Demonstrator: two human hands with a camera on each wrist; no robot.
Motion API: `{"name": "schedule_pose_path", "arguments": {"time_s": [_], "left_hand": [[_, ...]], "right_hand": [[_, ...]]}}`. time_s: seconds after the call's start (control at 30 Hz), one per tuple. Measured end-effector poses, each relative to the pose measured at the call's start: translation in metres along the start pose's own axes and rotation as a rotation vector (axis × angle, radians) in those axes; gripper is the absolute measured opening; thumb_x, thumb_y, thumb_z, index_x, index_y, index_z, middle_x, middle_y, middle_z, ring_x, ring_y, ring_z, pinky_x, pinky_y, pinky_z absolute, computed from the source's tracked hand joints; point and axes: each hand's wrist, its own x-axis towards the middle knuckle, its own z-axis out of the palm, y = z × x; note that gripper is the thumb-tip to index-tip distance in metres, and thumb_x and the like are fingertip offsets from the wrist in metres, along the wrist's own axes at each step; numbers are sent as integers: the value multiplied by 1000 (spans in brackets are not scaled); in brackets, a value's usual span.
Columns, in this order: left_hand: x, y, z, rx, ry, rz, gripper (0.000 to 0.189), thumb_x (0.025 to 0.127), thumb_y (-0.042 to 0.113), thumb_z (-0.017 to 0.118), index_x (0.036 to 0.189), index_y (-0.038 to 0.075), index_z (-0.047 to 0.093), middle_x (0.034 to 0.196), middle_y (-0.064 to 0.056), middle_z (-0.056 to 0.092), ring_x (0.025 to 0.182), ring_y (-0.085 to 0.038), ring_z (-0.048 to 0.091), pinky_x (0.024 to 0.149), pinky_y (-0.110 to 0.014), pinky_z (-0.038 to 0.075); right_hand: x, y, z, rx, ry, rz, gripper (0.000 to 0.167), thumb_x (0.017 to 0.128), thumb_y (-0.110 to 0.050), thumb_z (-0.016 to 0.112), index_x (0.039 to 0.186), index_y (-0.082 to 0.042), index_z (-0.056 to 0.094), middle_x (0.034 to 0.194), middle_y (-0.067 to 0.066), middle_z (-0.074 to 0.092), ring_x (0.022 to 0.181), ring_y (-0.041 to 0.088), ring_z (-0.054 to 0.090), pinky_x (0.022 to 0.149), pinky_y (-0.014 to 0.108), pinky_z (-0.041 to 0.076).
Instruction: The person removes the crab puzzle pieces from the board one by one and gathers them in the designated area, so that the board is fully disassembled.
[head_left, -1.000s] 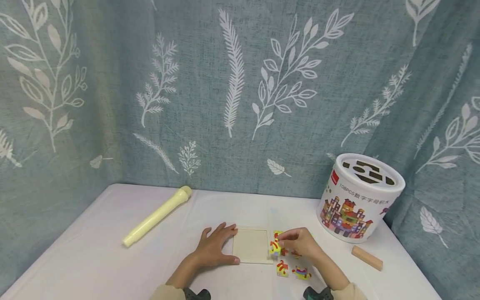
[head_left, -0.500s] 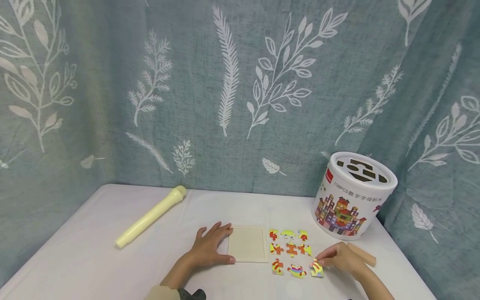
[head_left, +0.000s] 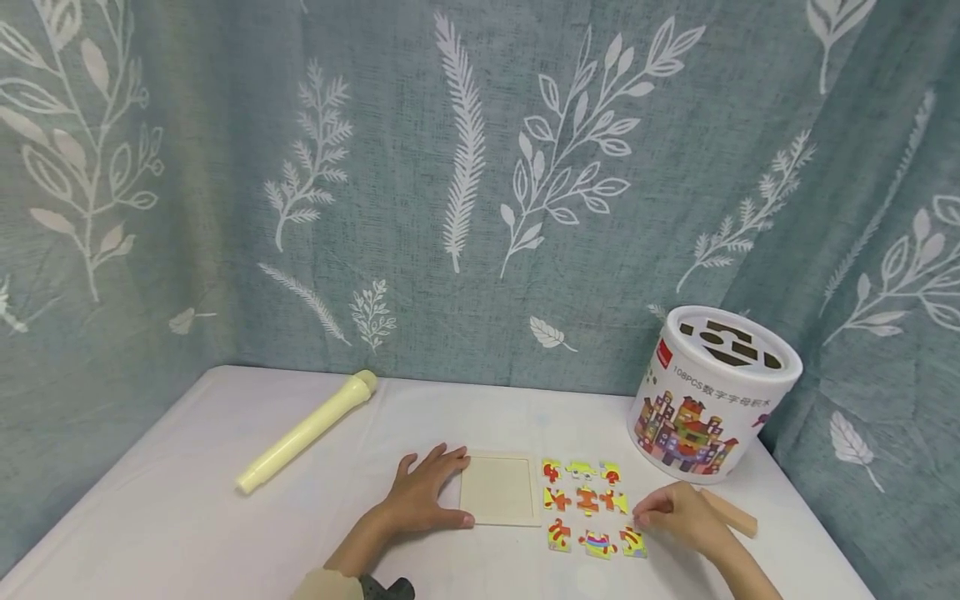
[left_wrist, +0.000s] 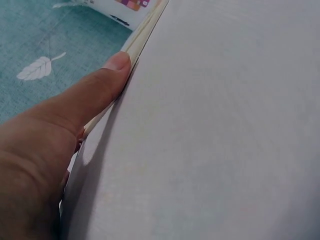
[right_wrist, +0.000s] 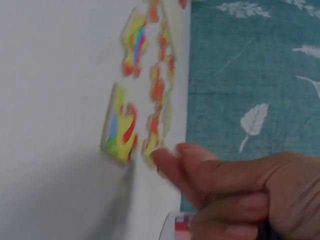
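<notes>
My left hand point(head_left: 423, 496) rests at the left side of a square wooden puzzle tray point(head_left: 500, 490), thumb at its near corner and fingertips at its far corner. In the left wrist view the thumb point(left_wrist: 95, 92) lies along the tray's edge. Right of the tray, colourful jigsaw pieces point(head_left: 587, 500) lie in three rows. The near-right jigsaw piece point(head_left: 633, 542) lies flat on the table. Beside it hovers my right hand point(head_left: 681, 512), fingers bent, holding nothing. The right wrist view shows a small gap between its fingertips and that piece point(right_wrist: 120, 132).
A white lidded bucket point(head_left: 712, 396) with printed blocks stands at the back right. A wooden block point(head_left: 729, 512) lies behind my right hand. At the left is a pale yellow stick with a rounded end point(head_left: 307, 433). A leaf-patterned curtain point(head_left: 420, 208) hangs behind the white table.
My right hand has carried a jigsaw piece from the near-tray side rightward, set it down at the row's right end and let go. The left hand stays at the tray.
</notes>
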Motion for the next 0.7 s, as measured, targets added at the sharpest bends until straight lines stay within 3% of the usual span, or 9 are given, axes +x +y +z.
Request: {"name": "schedule_pose_path", "arguments": {"time_s": [0.13, 0.2, 0.27, 0.33, 0.4, 0.53, 0.7], "left_hand": [[0, 6, -4, 33, -29, -8, 86, 68, 54, 72, 134, 6, 45, 145, -10, 38, 136, -38, 26, 103, -67, 12], [1, 11, -5, 76, -47, 5, 89, 67, 56, 72, 134, 4, 45, 145, -13, 38, 135, -39, 28, 102, -67, 18], [4, 18, -5, 126, -48, 30, 90, 67, 58, 70, 135, 7, 44, 144, -14, 38, 134, -40, 30, 100, -67, 23], [8, 25, -5, 188, -5, 56, 86, 71, 61, 64, 137, 11, 42, 145, -15, 37, 135, -40, 29, 100, -67, 25], [9, 31, -3, 280, 78, 66, 82, 76, 65, 55, 140, 16, 39, 147, -12, 35, 137, -38, 25, 103, -65, 23], [11, 37, -3, 470, 233, 35, 78, 80, 69, 45, 142, 23, 36, 149, -6, 33, 139, -33, 23, 107, -61, 20], [11, 37, -3, 485, 220, 6, 79, 79, 68, 48, 143, 23, 34, 150, -5, 31, 140, -31, 23, 108, -58, 19]], "right_hand": [[9, -14, 10, 42, 1, -198, 40, 88, -21, 60, 119, 3, 57, 107, 20, 66, 84, 22, 65, 68, 30, 54], [14, -23, 20, -35, 55, -258, 53, 89, -28, 59, 134, -3, 45, 125, 20, 57, 102, 31, 61, 83, 40, 52], [16, -28, 31, -189, 129, -301, 64, 89, -36, 58, 142, -12, 33, 140, 17, 43, 126, 38, 44, 97, 54, 40], [18, -33, 39, -342, 177, -307, 68, 88, -44, 55, 146, -20, 26, 150, 12, 27, 136, 42, 24, 99, 68, 25], [18, -36, 48, -429, 193, -296, 69, 89, -47, 52, 147, -24, 21, 154, 11, 15, 138, 46, 9, 96, 76, 13], [22, -38, 57, -480, 189, -243, 67, 91, -51, 46, 147, -25, 20, 155, 12, 7, 138, 49, -2, 91, 80, 4], [27, -33, 59, -490, 166, -184, 66, 91, -54, 41, 147, -26, 20, 155, 12, 5, 137, 50, -4, 90, 81, 4]]}}
